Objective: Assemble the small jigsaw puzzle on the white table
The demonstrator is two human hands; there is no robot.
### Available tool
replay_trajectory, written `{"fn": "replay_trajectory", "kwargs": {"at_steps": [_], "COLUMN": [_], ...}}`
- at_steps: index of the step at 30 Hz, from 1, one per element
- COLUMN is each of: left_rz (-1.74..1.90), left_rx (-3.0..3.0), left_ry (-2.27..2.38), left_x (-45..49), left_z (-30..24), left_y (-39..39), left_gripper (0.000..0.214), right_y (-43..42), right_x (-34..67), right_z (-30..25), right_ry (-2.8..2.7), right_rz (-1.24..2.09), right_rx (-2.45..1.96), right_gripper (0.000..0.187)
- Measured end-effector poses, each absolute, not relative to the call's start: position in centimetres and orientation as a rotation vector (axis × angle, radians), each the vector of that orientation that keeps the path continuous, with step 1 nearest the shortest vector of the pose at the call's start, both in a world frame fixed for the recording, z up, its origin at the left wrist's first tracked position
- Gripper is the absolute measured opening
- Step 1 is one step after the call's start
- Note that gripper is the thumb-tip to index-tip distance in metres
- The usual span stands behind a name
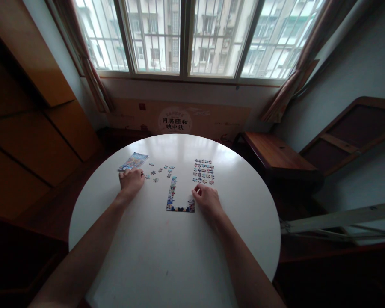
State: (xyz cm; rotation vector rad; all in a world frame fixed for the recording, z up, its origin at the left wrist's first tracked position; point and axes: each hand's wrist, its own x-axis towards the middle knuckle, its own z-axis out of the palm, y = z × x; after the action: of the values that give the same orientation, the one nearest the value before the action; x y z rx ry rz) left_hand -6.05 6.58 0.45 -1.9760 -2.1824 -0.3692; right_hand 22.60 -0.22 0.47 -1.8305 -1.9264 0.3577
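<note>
A partly joined jigsaw puzzle lies on the round white table, its joined pieces forming a left side, a bottom edge and a short right corner. Beside that right corner is my right hand, its thumb and forefinger curled together; whatever is between them is too small to make out. Further left, my left hand rests with curled fingers at the near edge of a colourful picture sheet. Its fingertips are hidden, so any piece in them cannot be seen. Loose jigsaw pieces lie between the hands, several of them scattered.
Several rows of jigsaw pieces are laid out beyond my right hand. A wooden bench stands past the table's right side. Wooden cabinets are at the left, and a barred window is ahead.
</note>
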Motion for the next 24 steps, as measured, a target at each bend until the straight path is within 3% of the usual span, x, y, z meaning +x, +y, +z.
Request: {"fn": "replay_trajectory", "kwargs": {"at_steps": [18, 24], "left_rz": [-0.468, -0.297], "left_rx": [-2.081, -2.014], "left_ry": [-2.429, -2.356], "left_x": [-6.8, -6.9], "left_z": [1.7, 1.4], "left_y": [6.5, 6.8], "left_gripper": [0.029, 0.024], "right_y": [-0.2, -0.3], "right_x": [22.6, 22.6], "right_z": [0.6, 0.8], "right_ry": [-1.929, -1.934], "right_rz": [0.376, 0.382], "right_rx": [-1.844, -1.855], "right_gripper": [0.018, 0.019]}}
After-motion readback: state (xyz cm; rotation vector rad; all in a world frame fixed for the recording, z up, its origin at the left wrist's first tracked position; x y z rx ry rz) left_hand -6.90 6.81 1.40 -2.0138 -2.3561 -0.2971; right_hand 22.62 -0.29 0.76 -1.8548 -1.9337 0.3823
